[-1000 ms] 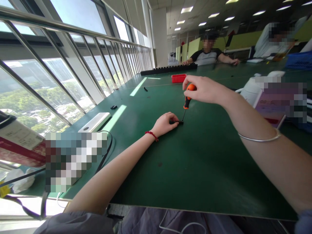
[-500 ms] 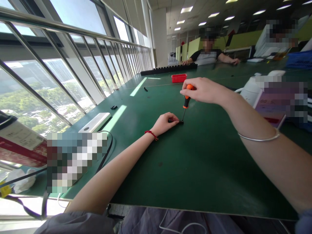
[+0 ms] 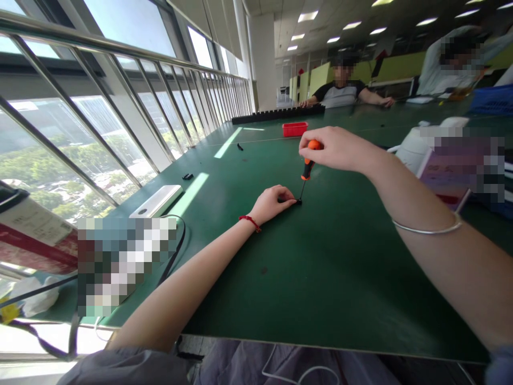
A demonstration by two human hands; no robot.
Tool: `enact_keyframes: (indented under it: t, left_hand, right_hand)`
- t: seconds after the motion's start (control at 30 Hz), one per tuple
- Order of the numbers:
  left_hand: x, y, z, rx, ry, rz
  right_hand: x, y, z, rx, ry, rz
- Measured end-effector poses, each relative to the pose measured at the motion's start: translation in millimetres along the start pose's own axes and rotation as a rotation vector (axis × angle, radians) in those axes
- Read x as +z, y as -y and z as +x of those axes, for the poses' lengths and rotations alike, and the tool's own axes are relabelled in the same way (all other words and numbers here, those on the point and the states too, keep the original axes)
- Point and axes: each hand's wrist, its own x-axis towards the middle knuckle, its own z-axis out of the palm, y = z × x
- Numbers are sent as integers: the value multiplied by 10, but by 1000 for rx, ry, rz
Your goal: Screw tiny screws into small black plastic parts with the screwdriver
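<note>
My left hand [image 3: 273, 203], with a red string bracelet at its wrist, pinches a small black part [image 3: 298, 202] flat on the green table [image 3: 320, 278]. Above and to the right, my right hand [image 3: 326, 147] grips the orange and black handle of a screwdriver [image 3: 308, 169]. The screwdriver leans slightly, and its tip reaches the end of the black part that sticks out past my left fingers. Most of that part is hidden under my left hand.
A red tray [image 3: 295, 129] and a long black rack [image 3: 278, 114] lie farther back. Small black pieces [image 3: 187, 176], a white box [image 3: 157, 201] and a cup [image 3: 36, 230] are left. A white container [image 3: 412, 147] stands right. Two people sit beyond.
The screwdriver handle and my right hand have shifted very slightly to the right. My left hand stays on the black part. The person at the far right has moved their arms and head.
</note>
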Motion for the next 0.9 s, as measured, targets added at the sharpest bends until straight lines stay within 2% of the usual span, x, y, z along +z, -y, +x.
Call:
enact_keyframes:
  t: [0.3,0.57,0.9]
  left_hand:
    - [-1,-46,-13,-4,-33,69]
    - [-8,-83,-18,11,-62,137]
    - [-10,-80,-7,14,-41,142]
  right_hand:
    - [16,-3,3,-13,-11,5]
    - [30,-4,15,37,-18,1]
    - [16,14,7,12,-23,-25]
